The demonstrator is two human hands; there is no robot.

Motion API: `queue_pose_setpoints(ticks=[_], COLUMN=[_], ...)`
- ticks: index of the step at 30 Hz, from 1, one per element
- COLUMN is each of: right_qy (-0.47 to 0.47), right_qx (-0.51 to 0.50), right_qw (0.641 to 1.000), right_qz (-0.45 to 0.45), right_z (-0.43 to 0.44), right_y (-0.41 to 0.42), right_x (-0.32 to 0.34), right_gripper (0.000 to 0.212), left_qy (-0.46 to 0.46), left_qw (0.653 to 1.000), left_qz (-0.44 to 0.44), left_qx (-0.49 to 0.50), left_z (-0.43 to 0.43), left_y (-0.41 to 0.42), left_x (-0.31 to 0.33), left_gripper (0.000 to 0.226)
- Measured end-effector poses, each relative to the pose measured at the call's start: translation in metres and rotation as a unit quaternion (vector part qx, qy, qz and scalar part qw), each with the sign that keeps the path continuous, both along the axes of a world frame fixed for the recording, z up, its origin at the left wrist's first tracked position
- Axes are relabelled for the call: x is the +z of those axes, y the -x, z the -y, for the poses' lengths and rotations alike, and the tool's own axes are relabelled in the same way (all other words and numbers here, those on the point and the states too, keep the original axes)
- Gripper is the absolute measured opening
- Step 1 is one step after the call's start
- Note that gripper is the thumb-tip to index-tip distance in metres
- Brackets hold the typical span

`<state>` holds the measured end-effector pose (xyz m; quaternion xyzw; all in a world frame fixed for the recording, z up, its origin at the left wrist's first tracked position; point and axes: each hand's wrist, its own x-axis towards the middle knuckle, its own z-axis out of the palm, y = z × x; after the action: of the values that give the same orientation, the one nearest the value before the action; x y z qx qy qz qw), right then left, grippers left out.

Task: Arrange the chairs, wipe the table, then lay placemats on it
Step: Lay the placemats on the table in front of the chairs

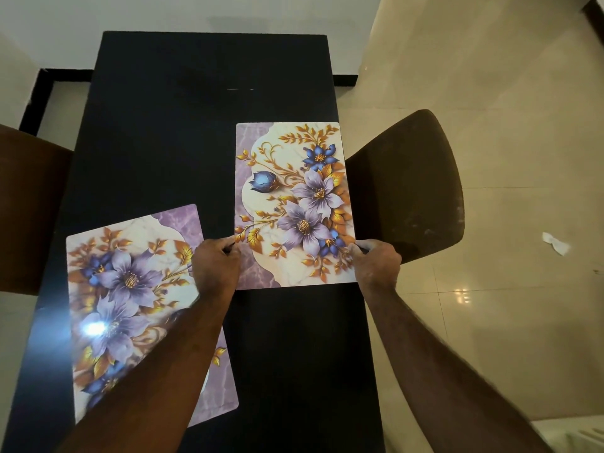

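A glossy beige tiled floor and a white wall surround a long black rectangular table, seen from its near end. A dark brown upholstered chair stands tucked against the table's right side, and a reddish-brown chair stands at its left.

Two rectangular placemats printed with purple flowers and gold leaves lie on the top. The left placemat sits askew to the table edge, partly under the forearm. The right placemat lies before the dark chair, its long side about flush with the table's right edge.

The left hand pinches this mat's inner edge near the near corner, and the right hand pinches its outer edge, fingers curled.

To finish the step well, the mat likely wants drawing a little inward so that nothing overhangs, kept parallel to the edge and centred on the chair. The tilted left mat then needs squaring to match.

A crumpled white paper scrap lies on the floor beyond the chair.
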<state>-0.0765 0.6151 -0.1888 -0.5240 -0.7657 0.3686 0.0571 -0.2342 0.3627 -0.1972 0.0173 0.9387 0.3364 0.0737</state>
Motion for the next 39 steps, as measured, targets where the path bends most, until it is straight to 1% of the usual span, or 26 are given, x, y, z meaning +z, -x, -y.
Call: queue_pose_setpoints(ticks=[5, 7, 10, 12, 15, 17, 18, 19, 20, 22, 23, 25, 26, 27, 29, 31, 33, 36, 39], right_qy=[-0.014, -0.013, -0.015, -0.037, -0.064, -0.058, -0.039, -0.008, 0.024, 0.080, 0.098, 0.115, 0.116, 0.115, 0.108, 0.110, 0.116, 0.121, 0.111], right_qx=[0.008, 0.006, 0.013, 0.011, 0.028, 0.058, 0.079, 0.103, 0.126, 0.155, 0.170, 0.195, 0.196, 0.192, 0.183, 0.175, 0.158, 0.112, 0.079], right_qw=[1.000, 1.000, 1.000, 0.999, 0.997, 0.997, 0.996, 0.994, 0.990, 0.979, 0.974, 0.963, 0.960, 0.959, 0.958, 0.955, 0.952, 0.958, 0.961], right_qz=[0.015, 0.021, 0.017, -0.004, -0.026, -0.011, 0.004, 0.024, 0.050, 0.103, 0.116, 0.144, 0.159, 0.173, 0.193, 0.215, 0.234, 0.234, 0.242], right_z=[-0.001, -0.001, -0.001, 0.002, 0.039, 0.077, 0.104, 0.132, 0.162, 0.219, 0.245, 0.291, 0.307, 0.320, 0.339, 0.345, 0.351, 0.364, 0.379], right_y=[0.000, 0.000, -0.001, -0.005, -0.014, -0.022, -0.025, -0.028, -0.032, -0.040, -0.044, -0.051, -0.054, -0.056, -0.055, -0.051, -0.042, -0.028, -0.019], right_x=[0.000, 0.001, 0.007, 0.014, 0.030, 0.034, 0.037, 0.041, 0.045, 0.050, 0.049, 0.049, 0.048, 0.049, 0.050, 0.049, 0.049, 0.052, 0.054], right_gripper=[0.034, 0.035, 0.033, 0.033, 0.027, 0.020, 0.017, 0.013, 0.013, 0.036, 0.048, 0.072, 0.083, 0.092, 0.106, 0.112, 0.112, 0.105, 0.092], left_qy=[0.011, 0.009, -0.032, -0.060, -0.061, -0.064, -0.045, -0.010, 0.037, 0.132, 0.160, 0.167, 0.166, 0.167, 0.168, 0.147, 0.122, 0.077, 0.086], left_qw=[1.000, 1.000, 0.998, 0.997, 0.997, 0.996, 0.995, 0.994, 0.990, 0.969, 0.952, 0.917, 0.907, 0.905, 0.911, 0.920, 0.926, 0.926, 0.928], left_qz=[-0.015, -0.010, 0.013, 0.005, -0.029, -0.023, -0.015, -0.004, 0.012, 0.069, 0.112, 0.196, 0.226, 0.249, 0.272, 0.270, 0.268, 0.282, 0.303], left_qx=[0.002, 0.013, 0.045, 0.055, 0.046, 0.064, 0.086, 0.112, 0.139, 0.197, 0.234, 0.304, 0.315, 0.302, 0.260, 0.242, 0.236, 0.240, 0.200], left_z=[-0.004, -0.004, 0.003, 0.015, 0.060, 0.103, 0.129, 0.158, 0.188, 0.241, 0.263, 0.293, 0.303, 0.310, 0.321, 0.318, 0.315, 0.314, 0.319], left_y=[-0.004, -0.007, -0.011, -0.018, -0.045, -0.072, -0.085, -0.099, -0.111, -0.131, -0.138, -0.146, -0.148, -0.149, -0.149, -0.147, -0.143, -0.138, -0.133], left_x=[0.000, 0.001, 0.007, 0.017, 0.032, 0.038, 0.041, 0.039, 0.036, 0.034, 0.034, 0.037, 0.036, 0.034, 0.028, 0.027, 0.034, 0.046, 0.048], left_gripper=[0.026, 0.029, 0.034, 0.034, 0.027, 0.031, 0.036, 0.041, 0.045, 0.053, 0.061, 0.079, 0.081, 0.079, 0.077, 0.076, 0.069, 0.062, 0.051])
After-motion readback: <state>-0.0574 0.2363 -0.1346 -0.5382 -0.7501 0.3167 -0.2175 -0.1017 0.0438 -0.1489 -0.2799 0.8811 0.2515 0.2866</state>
